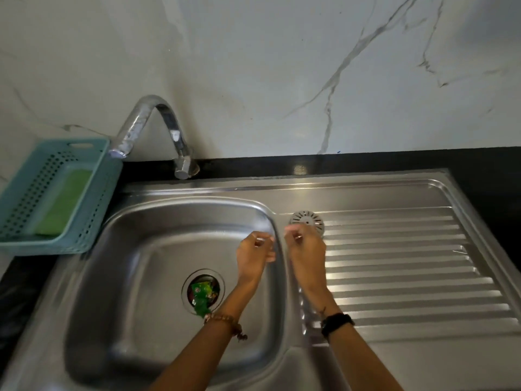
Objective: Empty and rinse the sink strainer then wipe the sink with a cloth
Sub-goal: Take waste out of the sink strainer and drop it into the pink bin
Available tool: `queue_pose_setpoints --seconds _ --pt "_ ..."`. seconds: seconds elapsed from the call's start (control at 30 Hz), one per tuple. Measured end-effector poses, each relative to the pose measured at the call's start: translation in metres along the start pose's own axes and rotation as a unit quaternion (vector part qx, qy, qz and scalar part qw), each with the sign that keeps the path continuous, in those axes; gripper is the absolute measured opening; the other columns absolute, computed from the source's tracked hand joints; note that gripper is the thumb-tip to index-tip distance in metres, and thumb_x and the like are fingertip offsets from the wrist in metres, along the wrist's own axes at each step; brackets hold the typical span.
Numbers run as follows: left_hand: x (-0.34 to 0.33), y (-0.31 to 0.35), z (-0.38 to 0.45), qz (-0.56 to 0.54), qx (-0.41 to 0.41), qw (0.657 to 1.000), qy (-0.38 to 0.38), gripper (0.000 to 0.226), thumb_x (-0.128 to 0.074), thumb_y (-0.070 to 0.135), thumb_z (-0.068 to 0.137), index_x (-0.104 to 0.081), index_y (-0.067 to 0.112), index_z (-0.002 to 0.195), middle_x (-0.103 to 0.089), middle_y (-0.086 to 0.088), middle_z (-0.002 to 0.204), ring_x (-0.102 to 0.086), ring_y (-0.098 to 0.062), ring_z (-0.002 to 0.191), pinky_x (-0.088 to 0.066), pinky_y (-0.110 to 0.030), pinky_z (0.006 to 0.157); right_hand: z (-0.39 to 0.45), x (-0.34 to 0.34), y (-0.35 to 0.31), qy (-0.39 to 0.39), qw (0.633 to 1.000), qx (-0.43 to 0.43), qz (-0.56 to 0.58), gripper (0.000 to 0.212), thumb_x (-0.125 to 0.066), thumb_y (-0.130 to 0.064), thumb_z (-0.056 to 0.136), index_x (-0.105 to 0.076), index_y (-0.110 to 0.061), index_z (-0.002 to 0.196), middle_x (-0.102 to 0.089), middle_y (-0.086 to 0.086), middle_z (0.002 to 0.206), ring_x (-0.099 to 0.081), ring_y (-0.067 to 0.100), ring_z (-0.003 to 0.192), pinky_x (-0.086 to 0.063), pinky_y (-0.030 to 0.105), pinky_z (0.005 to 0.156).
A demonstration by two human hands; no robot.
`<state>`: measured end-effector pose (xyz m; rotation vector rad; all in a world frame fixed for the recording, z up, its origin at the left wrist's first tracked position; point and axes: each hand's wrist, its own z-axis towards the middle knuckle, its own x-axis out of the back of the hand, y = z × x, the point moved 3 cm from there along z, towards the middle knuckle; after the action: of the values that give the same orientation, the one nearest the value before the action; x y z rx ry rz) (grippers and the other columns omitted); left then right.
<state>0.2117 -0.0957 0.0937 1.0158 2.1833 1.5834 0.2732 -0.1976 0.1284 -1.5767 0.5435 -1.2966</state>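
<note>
both hands [255, 251] [303, 244] loosely curled, empty | strainer [307, 220] on drainboard | debris [203, 296] in drain

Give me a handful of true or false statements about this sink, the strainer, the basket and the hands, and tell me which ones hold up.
1. The sink strainer lies on the ribbed drainboard, not in the drain. True.
2. The drain opening is empty. False: green scraps sit in it.
3. The teal basket left of the basin holds a green scrub pad. True.
4. Water is running from the faucet. False: no stream shows at the spout.
5. The left hand grips a cloth. False: no cloth shows in it; the hand hovers over the basin's right side beside the right hand.
</note>
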Motion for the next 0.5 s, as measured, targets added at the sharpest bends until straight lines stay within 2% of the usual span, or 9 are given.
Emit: queue_pose_setpoints --seconds 0.07,0.13,0.17,0.2,0.27,0.33,0.37,0.43,0.5 --pt "0.030 -0.026 -0.003 0.028 0.049 0.998 0.006 0.007 -0.063 0.010 0.084 -0.066 0.008 0.079 -0.068 -0.010 0.072 -0.067 -0.019 0.060 -0.059 -0.030 0.060 -0.020 -0.037 -0.005 -0.086 0.996 0.004 -0.007 0.014 -0.053 -0.024 0.094 -0.064 -0.016 0.094 -0.061 -0.008 0.086 -0.058 0.002 0.075 -0.045 0.004 0.066" --pt "0.064 -0.056 -0.003 0.053 0.092 0.994 0.035 0.010 -0.061 0.008 0.084 -0.067 0.001 0.082 -0.067 -0.010 0.066 -0.064 -0.011 0.052 -0.053 -0.019 0.049 -0.038 -0.074 -0.001 -0.164 0.986 -0.034 -0.012 0.013 -0.055 -0.019 0.092 -0.066 -0.014 0.094 -0.061 -0.008 0.080 -0.059 0.004 0.069 -0.043 0.004 0.061" --pt "0.085 -0.071 -0.002 0.080 0.121 0.987 0.065 0.012 -0.059 0.007 0.084 -0.069 0.000 0.083 -0.067 -0.009 0.064 -0.064 -0.011 0.052 -0.049 -0.016 0.046 -0.047 -0.091 0.003 -0.192 0.979 -0.062 -0.014 0.012 -0.056 -0.016 0.091 -0.067 -0.012 0.092 -0.063 -0.004 0.079 -0.061 0.010 0.068 -0.046 0.011 0.061" --pt "0.105 -0.085 0.001 0.121 0.154 0.975 0.099 0.015 -0.057 0.007 0.083 -0.070 0.000 0.085 -0.069 -0.011 0.068 -0.066 -0.016 0.059 -0.050 -0.016 0.050 -0.054 -0.108 0.008 -0.216 0.972 -0.096 -0.015 0.013 -0.055 -0.013 0.089 -0.068 -0.010 0.090 -0.066 0.001 0.079 -0.063 0.017 0.070 -0.052 0.021 0.063" --pt "0.138 -0.111 0.008 0.189 0.204 0.950 0.139 0.017 -0.058 0.009 0.081 -0.072 0.002 0.088 -0.072 -0.018 0.085 -0.068 -0.030 0.080 -0.056 -0.027 0.069 -0.064 -0.132 0.019 -0.252 0.952 -0.173 -0.010 0.016 -0.053 -0.010 0.089 -0.069 -0.007 0.091 -0.070 0.010 0.086 -0.067 0.026 0.078 -0.058 0.037 0.072" --pt "0.157 -0.131 0.017 0.210 0.231 0.942 0.126 0.014 -0.063 0.013 0.080 -0.069 0.003 0.088 -0.072 -0.021 0.092 -0.068 -0.032 0.084 -0.057 -0.038 0.077 -0.067 -0.153 0.030 -0.261 0.936 -0.237 -0.009 0.019 -0.051 -0.007 0.088 -0.070 -0.004 0.092 -0.069 0.013 0.088 -0.067 0.032 0.086 -0.058 0.043 0.078" --pt "0.160 -0.139 0.020 0.233 0.238 0.937 0.105 0.020 -0.067 0.019 0.079 -0.067 0.003 0.091 -0.072 -0.020 0.095 -0.067 -0.032 0.087 -0.057 -0.038 0.078 -0.068 -0.161 0.036 -0.254 0.931 -0.262 -0.013 0.020 -0.051 -0.007 0.088 -0.070 -0.002 0.092 -0.069 0.015 0.088 -0.067 0.034 0.088 -0.058 0.044 0.078" --pt "0.158 -0.149 0.025 0.303 0.243 0.920 0.056 0.043 -0.070 0.035 0.075 -0.060 0.004 0.104 -0.068 -0.018 0.106 -0.063 -0.033 0.099 -0.051 -0.034 0.080 -0.068 -0.173 0.045 -0.233 0.927 -0.293 -0.036 0.020 -0.051 -0.008 0.088 -0.070 0.000 0.092 -0.070 0.019 0.091 -0.067 0.033 0.086 -0.058 0.042 0.076" --pt "0.149 -0.158 0.029 0.329 0.225 0.917 0.015 0.062 -0.072 0.042 0.071 -0.050 0.006 0.118 -0.062 -0.016 0.118 -0.059 -0.034 0.108 -0.048 -0.035 0.084 -0.068 -0.184 0.052 -0.219 0.924 -0.306 -0.065 0.021 -0.050 -0.007 0.088 -0.070 0.000 0.089 -0.070 0.019 0.090 -0.066 0.030 0.078 -0.057 0.039 0.071"
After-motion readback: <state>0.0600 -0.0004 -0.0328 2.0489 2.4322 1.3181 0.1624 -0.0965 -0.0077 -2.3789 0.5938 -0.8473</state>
